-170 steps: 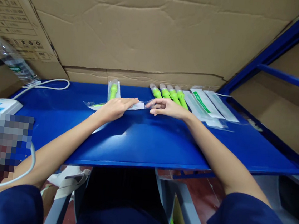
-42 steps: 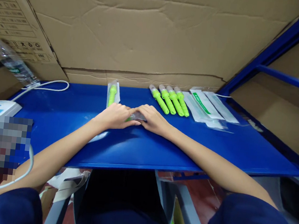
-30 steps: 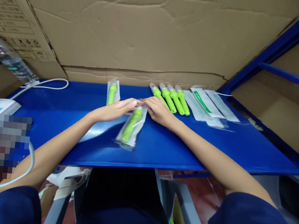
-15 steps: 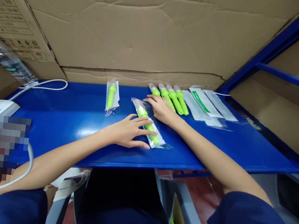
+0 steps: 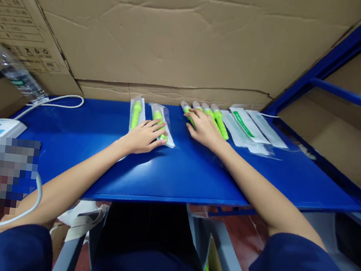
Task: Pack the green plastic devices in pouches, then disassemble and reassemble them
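Bagged tube (image 5: 158, 115) shifted rearward, left hand (image 5: 144, 135) flat on it. Right hand (image 5: 204, 129) open, touching loose tubes (image 5: 220, 122); nudge could roll them.

Moderately bright, evenly lit from above. Soft whitish glare on the blue tabletop (image 5: 195, 176) just nearer than the left grip (image 5: 143, 135), faint shadow beneath its wrist. Sharp around the left grip and right grip (image 5: 203, 129); stretched and bowed toward the frame edges. Pixelated block (image 5: 2, 174) far left of the left grip. Murky below the tabletop's near edge.
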